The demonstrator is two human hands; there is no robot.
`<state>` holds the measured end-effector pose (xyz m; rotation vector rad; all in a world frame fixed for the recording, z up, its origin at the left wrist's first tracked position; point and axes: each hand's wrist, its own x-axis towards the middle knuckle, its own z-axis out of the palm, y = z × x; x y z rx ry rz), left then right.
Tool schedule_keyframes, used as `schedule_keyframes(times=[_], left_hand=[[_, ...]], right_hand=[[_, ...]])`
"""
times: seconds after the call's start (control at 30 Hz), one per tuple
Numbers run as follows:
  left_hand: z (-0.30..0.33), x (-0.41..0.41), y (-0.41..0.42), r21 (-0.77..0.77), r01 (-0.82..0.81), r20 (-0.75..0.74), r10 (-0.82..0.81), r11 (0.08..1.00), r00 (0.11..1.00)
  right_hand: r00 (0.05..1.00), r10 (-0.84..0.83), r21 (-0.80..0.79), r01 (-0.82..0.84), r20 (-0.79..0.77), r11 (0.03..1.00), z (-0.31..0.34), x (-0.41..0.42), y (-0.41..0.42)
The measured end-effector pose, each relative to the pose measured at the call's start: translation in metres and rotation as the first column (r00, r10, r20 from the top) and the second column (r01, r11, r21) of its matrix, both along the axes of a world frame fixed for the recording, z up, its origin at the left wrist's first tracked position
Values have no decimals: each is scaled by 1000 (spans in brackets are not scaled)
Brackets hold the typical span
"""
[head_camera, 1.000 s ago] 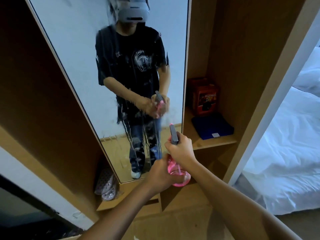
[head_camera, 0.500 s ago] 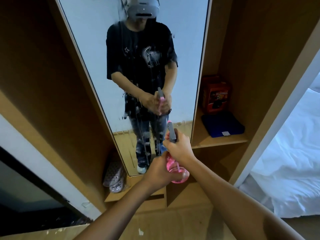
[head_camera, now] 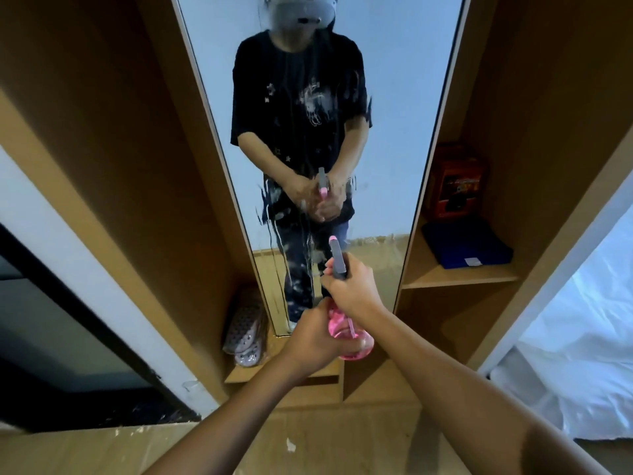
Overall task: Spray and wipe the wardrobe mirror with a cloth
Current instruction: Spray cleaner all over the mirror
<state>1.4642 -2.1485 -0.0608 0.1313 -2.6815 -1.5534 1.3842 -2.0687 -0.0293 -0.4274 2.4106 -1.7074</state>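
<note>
The tall wardrobe mirror [head_camera: 394, 97] stands straight ahead, its glass streaked with runs and droplets of spray down the middle. I hold a pink spray bottle [head_camera: 346, 334] with a grey trigger head in front of its lower part, nozzle pointing at the glass. My right hand [head_camera: 354, 289] grips the grey trigger head. My left hand [head_camera: 313, 337] cups the pink body from below and the left. No cloth is in view. The mirror reflects me holding the bottle.
A wardrobe shelf [head_camera: 459, 277] at the right holds a red box [head_camera: 455, 181] and a flat blue item [head_camera: 467, 246]. Pink slippers [head_camera: 245, 329] stand on the low ledge left of the mirror. A white bed [head_camera: 582, 354] lies at the far right.
The view has swung left, so the mirror now sits more central. Both hands keep their hold on the bottle, which stays before the lower mirror.
</note>
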Motion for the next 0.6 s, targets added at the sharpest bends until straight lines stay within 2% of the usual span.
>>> schedule_keyframes(times=[0.6], left_hand=[[-14,37,-62,-24,-100,13,101,995,995]], right_hand=[[998,68,20,-69,16,997,-14,29,-70]])
